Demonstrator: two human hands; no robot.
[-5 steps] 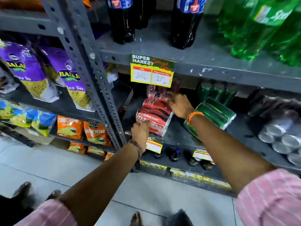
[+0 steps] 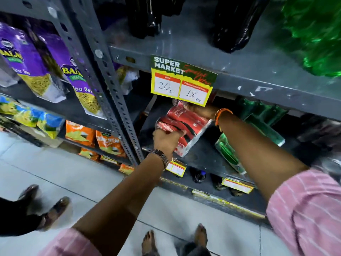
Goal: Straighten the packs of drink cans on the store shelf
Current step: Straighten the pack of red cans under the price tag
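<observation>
Both hands, left hand [image 2: 167, 140] and right hand [image 2: 200, 110], grip the tilted red can pack [image 2: 184, 126]; the green pack [image 2: 239, 145] beside the right hand lies askew, untouched.

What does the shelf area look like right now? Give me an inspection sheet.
Surface: grey metal shelf, bare patch between packs.
Job's things: red can pack, tilted; green can pack lying askew beside it.
Clutter: price card hanging over the red pack's top.
Grippers: left hand grips the red pack's near end; right hand holds its far end.
Cables: nothing seen.
Surroundings: snack bags on the left, dark bottles above.
</observation>
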